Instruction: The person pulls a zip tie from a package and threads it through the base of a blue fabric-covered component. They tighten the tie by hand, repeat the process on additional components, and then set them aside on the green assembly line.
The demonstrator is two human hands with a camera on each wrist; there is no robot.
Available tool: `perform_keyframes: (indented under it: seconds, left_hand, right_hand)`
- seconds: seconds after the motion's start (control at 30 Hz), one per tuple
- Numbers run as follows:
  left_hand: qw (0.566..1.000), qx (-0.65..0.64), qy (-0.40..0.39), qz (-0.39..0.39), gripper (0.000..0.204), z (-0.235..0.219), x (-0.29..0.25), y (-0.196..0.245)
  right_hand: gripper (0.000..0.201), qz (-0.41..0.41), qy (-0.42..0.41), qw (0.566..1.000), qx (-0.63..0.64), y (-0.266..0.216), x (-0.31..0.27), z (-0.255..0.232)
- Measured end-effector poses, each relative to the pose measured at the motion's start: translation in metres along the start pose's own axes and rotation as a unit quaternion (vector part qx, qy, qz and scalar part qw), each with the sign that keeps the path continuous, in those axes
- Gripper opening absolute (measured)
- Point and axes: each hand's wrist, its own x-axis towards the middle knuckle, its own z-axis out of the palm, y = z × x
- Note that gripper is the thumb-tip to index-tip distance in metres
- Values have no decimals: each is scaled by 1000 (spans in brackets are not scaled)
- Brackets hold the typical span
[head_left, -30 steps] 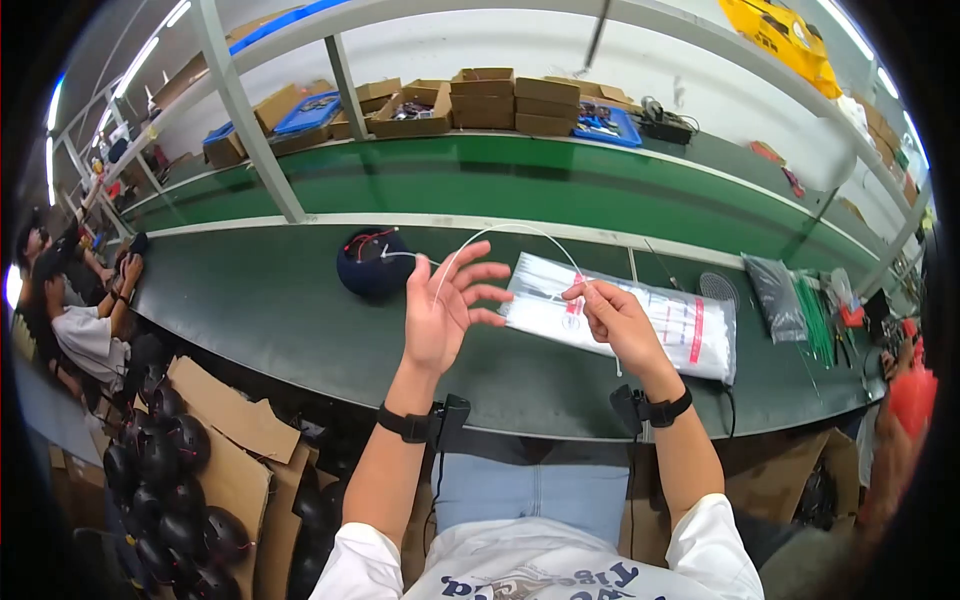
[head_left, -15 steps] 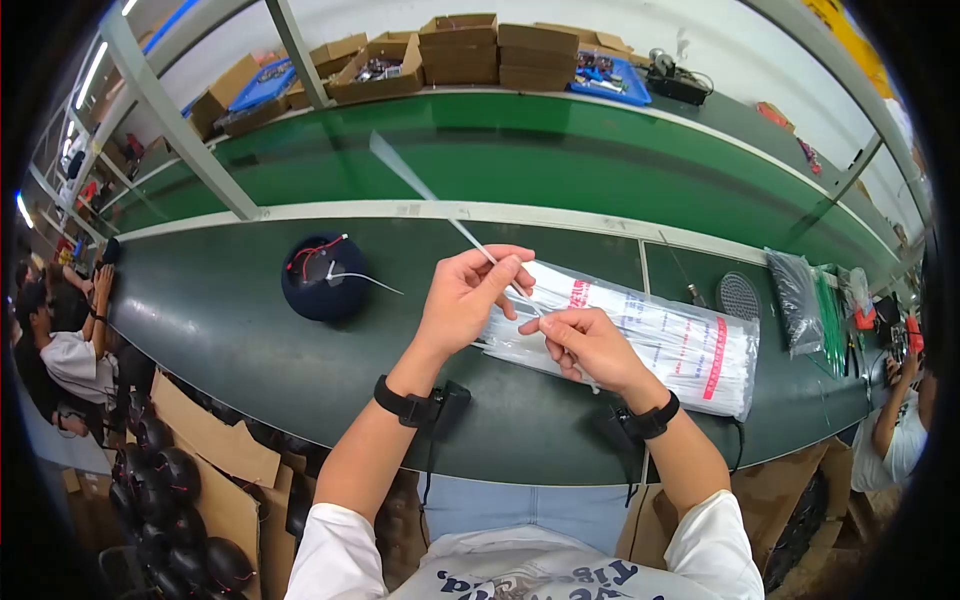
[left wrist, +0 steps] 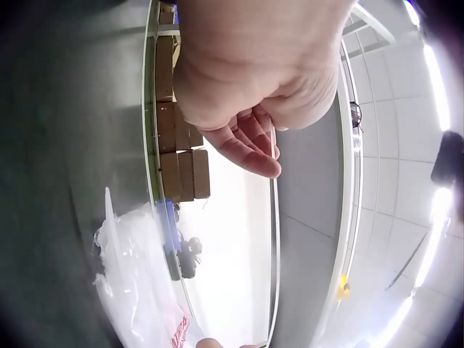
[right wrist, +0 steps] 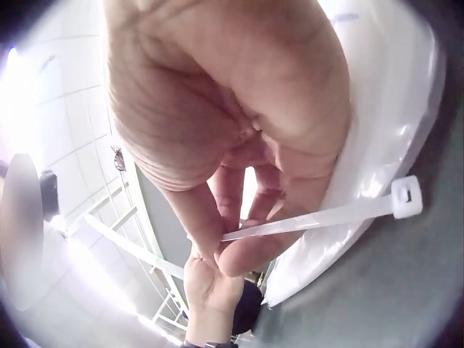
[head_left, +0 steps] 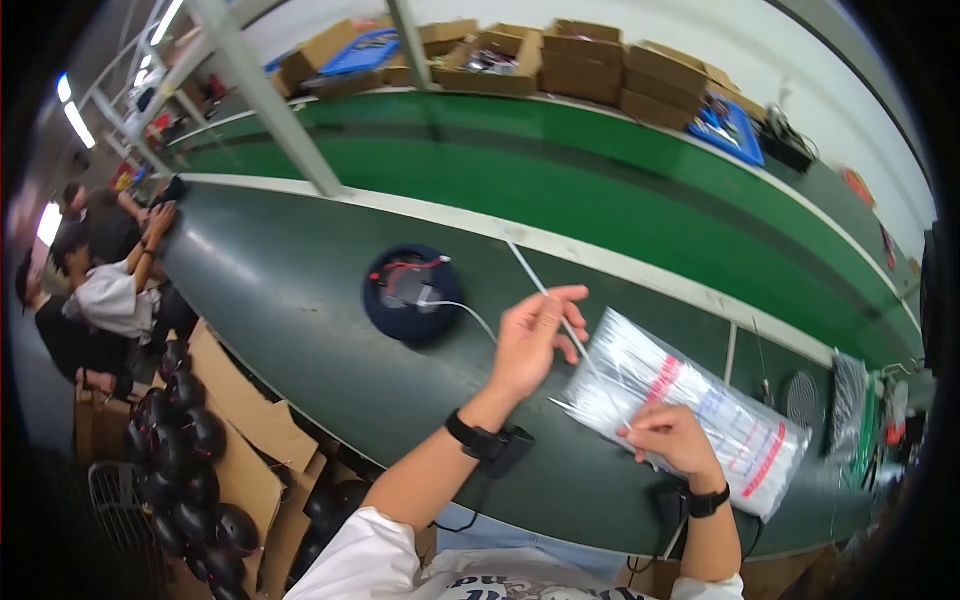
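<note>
A long white cable tie (head_left: pixel 524 264) runs slantwise between my two hands. My right hand (head_left: pixel 672 440) pinches it between thumb and fingertips, with the square head of the tie (right wrist: pixel 407 197) sticking out past the fingers in the right wrist view. Farther up the strip, my left hand (head_left: pixel 532 342) holds it between thumb and index finger, the other fingers loosely spread. Below my hands lies a clear bag of white cable ties (head_left: pixel 705 405) with red print. To the left sits a dark navy round thing (head_left: pixel 425 327) with red wires and another white tie fixed in its middle.
Cardboard boxes (head_left: pixel 582 65) and a blue tray (head_left: pixel 728 130) line the shelf behind the green belt (head_left: pixel 480 140). Black round items (head_left: pixel 205 435) are piled beside cardboard at lower left. Several people (head_left: pixel 110 290) work at the far left.
The tie was bowed beside my spread left hand; then my left hand took hold of it near the right. Now my hands are farther apart along it. The head view has turned.
</note>
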Motion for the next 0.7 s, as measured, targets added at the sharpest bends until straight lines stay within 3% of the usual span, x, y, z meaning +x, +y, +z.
perform_keyframes:
  seconds: [0.1,0.13,0.17,0.2,0.27,0.3,0.37,0.47,0.53,0.6,0.63,0.67,0.7]
  left_hand:
    - [1000,18,6,-15,37,3,3,-13]
    - [999,34,-13,-25,34,8,1,-8]
    - [1000,9,-6,29,32,8,2,-18]
    - [1000,12,-15,5,32,8,5,-25]
    - [998,55,-15,3,37,7,10,-33]
    - [999,43,-14,22,38,5,17,-52]
    - [996,80,-24,10,38,8,14,-40]
    - [995,92,-37,31,39,11,14,-52]
    - [992,102,-30,67,41,7,23,-69]
    - [994,101,-30,19,42,5,22,-54]
    - [995,98,-32,-11,42,7,18,-53]
    - [996,80,-44,10,43,6,25,-68]
    - [996,73,-60,2,42,8,22,-65]
  right_hand:
    - [16,32,36,998,47,8,-3,-3]
    - [18,18,66,997,41,14,-5,-3]
    - [21,2,65,997,48,19,0,-5]
    - [13,-38,36,998,30,37,5,-15]
    - [19,-44,66,996,31,58,13,-29]
    - [46,37,31,998,-35,61,15,-41]
    - [111,195,-5,966,-169,57,14,-65]
    - [48,-5,117,979,-168,15,-4,-27]
    - [41,-59,175,964,-190,28,7,-45]
    - [35,-105,236,943,-208,43,13,-64]
    - [28,-171,257,915,-259,34,12,-55]
    - [19,-169,316,922,-149,61,38,-83]
    - [22,-156,326,921,-145,69,41,-91]
